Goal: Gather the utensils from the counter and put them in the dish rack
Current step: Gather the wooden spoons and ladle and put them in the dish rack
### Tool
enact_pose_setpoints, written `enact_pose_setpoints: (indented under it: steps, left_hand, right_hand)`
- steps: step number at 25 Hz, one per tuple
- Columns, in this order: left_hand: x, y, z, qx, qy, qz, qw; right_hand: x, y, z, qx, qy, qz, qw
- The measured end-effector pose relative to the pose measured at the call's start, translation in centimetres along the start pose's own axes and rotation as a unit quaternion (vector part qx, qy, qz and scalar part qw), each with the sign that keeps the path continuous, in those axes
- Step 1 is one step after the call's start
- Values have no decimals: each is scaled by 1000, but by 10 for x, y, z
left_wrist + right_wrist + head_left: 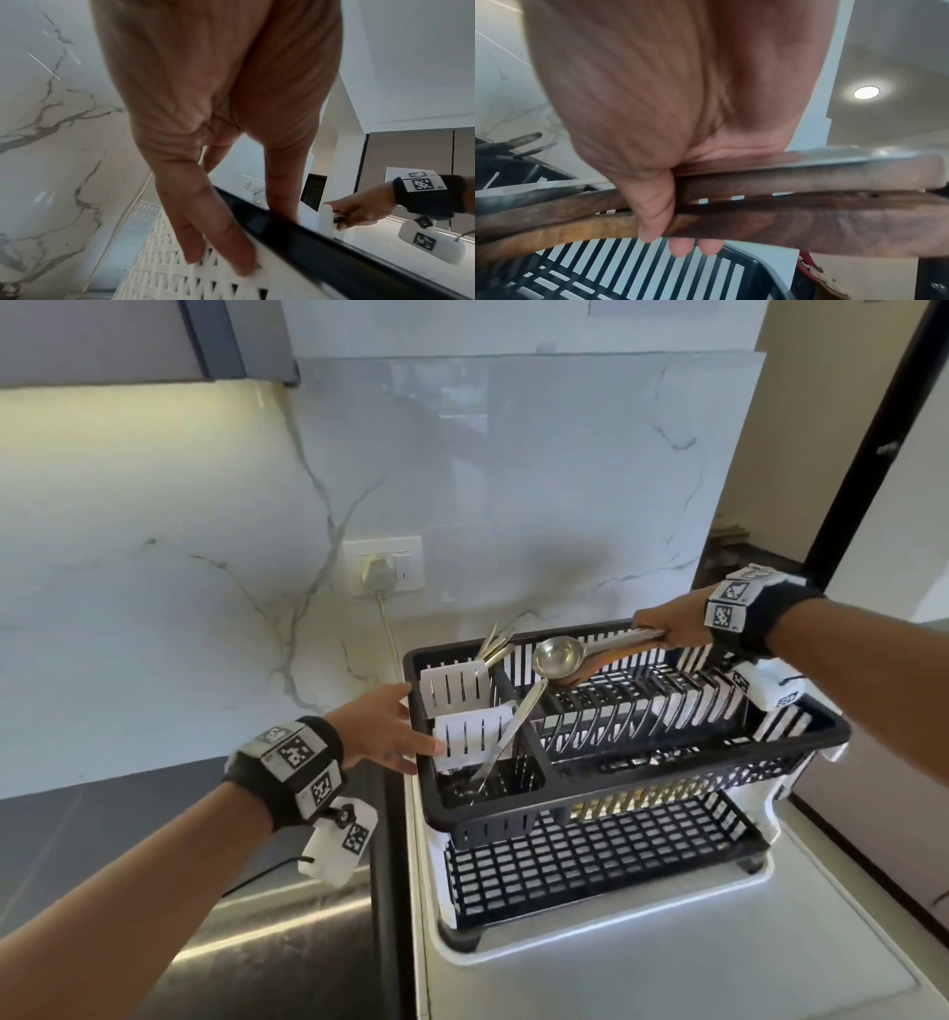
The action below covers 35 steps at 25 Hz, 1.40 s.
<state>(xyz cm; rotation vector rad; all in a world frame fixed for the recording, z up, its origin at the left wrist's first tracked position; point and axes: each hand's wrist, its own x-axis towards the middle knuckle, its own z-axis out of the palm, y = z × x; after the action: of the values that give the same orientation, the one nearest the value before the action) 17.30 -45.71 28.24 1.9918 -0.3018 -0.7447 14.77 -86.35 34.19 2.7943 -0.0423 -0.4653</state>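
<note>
A black two-tier dish rack point(616, 765) stands on a white drip tray. My right hand point(662, 631) grips a bundle of utensils by the handles over the rack's back rim: a steel ladle point(557, 657) and wooden spatulas point(616, 660). In the right wrist view the fingers point(659, 203) wrap around the wooden handles point(808, 223) above the rack point(654, 268). My left hand point(405, 726) lies with straight fingers at the rack's left end, touching a white cutlery holder point(470, 742). In the left wrist view those fingers point(218, 243) rest beside the black rim point(321, 243).
A steel utensil point(508, 731) leans in the cutlery section, and more metal pieces point(495, 642) stick out of the back white holder point(454, 690). A plugged wall socket point(382, 564) is behind the rack. A steel sink point(257, 942) lies at lower left.
</note>
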Motion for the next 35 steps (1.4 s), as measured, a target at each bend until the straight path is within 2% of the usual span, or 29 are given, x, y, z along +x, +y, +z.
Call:
enact_pose_setpoints:
  steps: [5, 9, 17, 19, 25, 30, 35]
  left_hand:
    - [7, -15, -4, -25, 7, 7, 1000]
    - [9, -19, -4, -36, 8, 17, 999]
    - [9, -20, -2, -49, 17, 12, 999]
    - [10, -19, -2, -45, 14, 12, 999]
    - [7, -19, 0, -47, 16, 12, 999]
    - [4, -19, 1, -63, 21, 11, 998]
    - [4, -22, 1, -69, 18, 15, 997]
  right_hand:
    - [41, -24, 0, 8, -58, -7, 998]
    - [65, -38, 3, 6, -75, -17, 997]
    - [79, -55, 22, -46, -135, -10, 990]
    - [79, -56, 22, -31, -120, -10, 992]
    - [82, -65, 12, 102, -36, -7, 994]
    - [74, -66, 4, 103, 20, 8, 994]
    - [64, -70, 15, 88, 19, 20, 996]
